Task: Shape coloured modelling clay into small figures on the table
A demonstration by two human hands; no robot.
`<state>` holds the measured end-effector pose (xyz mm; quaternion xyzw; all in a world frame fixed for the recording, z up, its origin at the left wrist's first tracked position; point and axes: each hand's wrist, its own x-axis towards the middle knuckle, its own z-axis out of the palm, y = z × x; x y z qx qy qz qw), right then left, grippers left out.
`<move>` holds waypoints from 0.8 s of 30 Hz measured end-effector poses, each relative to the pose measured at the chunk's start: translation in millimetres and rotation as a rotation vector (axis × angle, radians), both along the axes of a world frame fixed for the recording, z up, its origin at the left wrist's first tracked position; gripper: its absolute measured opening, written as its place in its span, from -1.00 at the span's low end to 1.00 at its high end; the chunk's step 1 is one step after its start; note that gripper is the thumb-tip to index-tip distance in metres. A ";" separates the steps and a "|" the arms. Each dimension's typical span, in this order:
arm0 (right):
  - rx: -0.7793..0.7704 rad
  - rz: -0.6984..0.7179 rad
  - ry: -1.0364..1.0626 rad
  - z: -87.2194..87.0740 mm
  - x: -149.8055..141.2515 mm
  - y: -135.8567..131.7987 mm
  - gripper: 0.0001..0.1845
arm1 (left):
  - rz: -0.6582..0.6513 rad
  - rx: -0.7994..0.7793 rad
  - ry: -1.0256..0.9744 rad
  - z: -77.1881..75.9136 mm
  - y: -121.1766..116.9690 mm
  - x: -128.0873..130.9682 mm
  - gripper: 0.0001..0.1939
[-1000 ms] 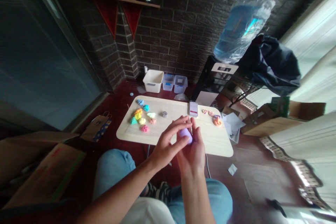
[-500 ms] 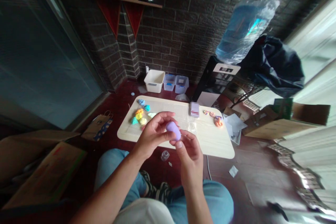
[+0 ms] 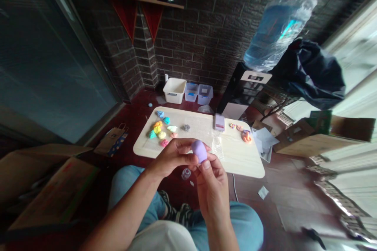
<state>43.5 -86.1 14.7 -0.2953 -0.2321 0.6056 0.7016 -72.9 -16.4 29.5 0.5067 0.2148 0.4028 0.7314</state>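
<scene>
Between both hands, over the near edge of the low table (image 3: pixel 241 160), is a smooth rounded lump of purple modelling clay (image 3: pixel 199 150). My left hand (image 3: pixel 176 157) grips its left side with thumb and fingers. From below and the right, my right hand (image 3: pixel 214 176) pinches its lower end. Several coloured clay lumps lie on the table's left part, among them blue (image 3: pixel 160 113), orange (image 3: pixel 158 124), green (image 3: pixel 152 134) and pink (image 3: pixel 164 143). A grey lump (image 3: pixel 185 127) sits farther right. Shaped orange and purple clay (image 3: pixel 246 136) rests at the right end.
A clear textured sheet (image 3: pixel 200 125) covers part of the tabletop, with a partly blurred card-like object (image 3: pixel 219 123) at its back edge. Behind stand a white bin (image 3: pixel 174 96) and a water dispenser (image 3: pixel 235 104). Cardboard boxes (image 3: pixel 318 141) flank the table; a small clear jar (image 3: pixel 186 173) is on the floor.
Both hands have lowered slightly with the purple clay, which now stands more upright. The grey lump and pink lump on the table have come into clearer view.
</scene>
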 end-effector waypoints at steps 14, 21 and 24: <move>0.002 0.022 0.018 -0.3 -0.3 -4.8 -0.84 | -0.007 0.000 -0.010 2.9 -0.7 2.3 -0.62; -0.034 0.015 -0.125 -12.7 6.6 -3.3 -0.81 | 0.045 0.153 0.140 6.4 -5.8 1.2 -0.68; -0.104 -0.107 -0.383 -16.8 20.0 -2.9 -0.75 | 0.295 0.514 0.452 11.0 -6.0 -3.0 -0.75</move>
